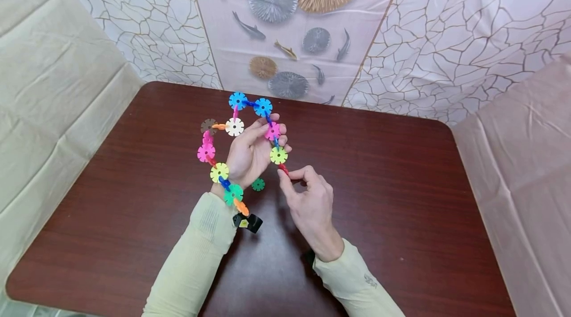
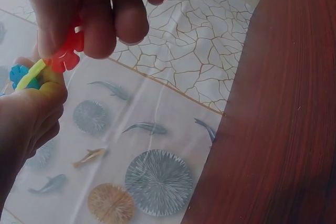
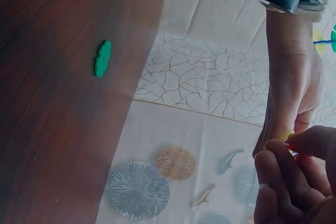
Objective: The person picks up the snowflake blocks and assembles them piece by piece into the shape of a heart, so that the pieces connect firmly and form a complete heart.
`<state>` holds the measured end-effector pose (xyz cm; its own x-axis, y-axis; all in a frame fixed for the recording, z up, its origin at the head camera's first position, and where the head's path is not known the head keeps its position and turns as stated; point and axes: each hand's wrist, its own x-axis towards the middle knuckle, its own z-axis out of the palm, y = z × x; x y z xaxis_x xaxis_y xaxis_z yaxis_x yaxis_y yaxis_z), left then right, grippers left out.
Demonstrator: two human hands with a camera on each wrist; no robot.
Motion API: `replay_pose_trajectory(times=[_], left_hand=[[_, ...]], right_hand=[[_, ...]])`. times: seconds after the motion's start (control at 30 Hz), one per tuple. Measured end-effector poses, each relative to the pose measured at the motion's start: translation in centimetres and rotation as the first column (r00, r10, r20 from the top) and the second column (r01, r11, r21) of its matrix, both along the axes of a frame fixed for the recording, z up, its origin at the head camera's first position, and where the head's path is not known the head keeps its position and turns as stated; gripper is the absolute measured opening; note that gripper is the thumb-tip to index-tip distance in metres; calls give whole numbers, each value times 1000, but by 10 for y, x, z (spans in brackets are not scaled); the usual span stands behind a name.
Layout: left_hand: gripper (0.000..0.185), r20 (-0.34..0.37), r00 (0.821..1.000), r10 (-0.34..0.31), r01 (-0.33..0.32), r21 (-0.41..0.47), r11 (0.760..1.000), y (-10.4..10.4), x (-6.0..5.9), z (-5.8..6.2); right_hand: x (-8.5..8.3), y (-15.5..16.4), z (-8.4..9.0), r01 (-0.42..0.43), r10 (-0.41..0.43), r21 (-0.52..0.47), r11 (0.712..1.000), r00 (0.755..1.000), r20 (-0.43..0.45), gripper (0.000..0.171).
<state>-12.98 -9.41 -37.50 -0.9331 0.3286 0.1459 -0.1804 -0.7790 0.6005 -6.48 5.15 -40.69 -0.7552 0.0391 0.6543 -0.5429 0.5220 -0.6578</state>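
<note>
Disc chain — red end piece half-hidden by fingers.

chain of discs: looked like smooth, bright plastic, faintly glossy | loose green disc: same plastic look, matt | table: dark reddish wood grain, smooth with a low sheen | backdrop sheets: thin printed film, creased and shiny | sleeves: pale ribbed knit cloth, matt
</note>
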Motion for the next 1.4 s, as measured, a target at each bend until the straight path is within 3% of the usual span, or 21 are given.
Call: replay_pose_trajectory(times=[0.23,0.57,0.73,0.8,0.93,1.03,1.4], left_hand=[[26,2,1000,-13,13,18,1000,2,0,2],[40,-28,999,-28,28,-3,1000,5,2,2],[21,-33,999,-36,38,47,998,6,4,1],[12,-30,999,-21,22,15,1000,8,4,1],[15,-17,1000,8,-10,-73,997,14,4,1],[5,1,1000,22,-22,-76,997,17,5,1],[8,1,1000,6,-6,-111,994,21,4,0]], right_hand=[[0,-3,0,-43,43,-56,998,999,2,13],[-1,-4,2,-73,77,-111,991,997,32,13],[-2,-4,0,-85,87,-118,989,996,17,12],[-3,-4,-1,-92,92,-111,990,996,0,12],[-4,-4,-1,-85,82,-81,993,996,-44,14],[-5,-3,0,-78,74,-59,995,995,-61,15],[-5,-1,2,-63,62,-44,997,998,-32,15]])
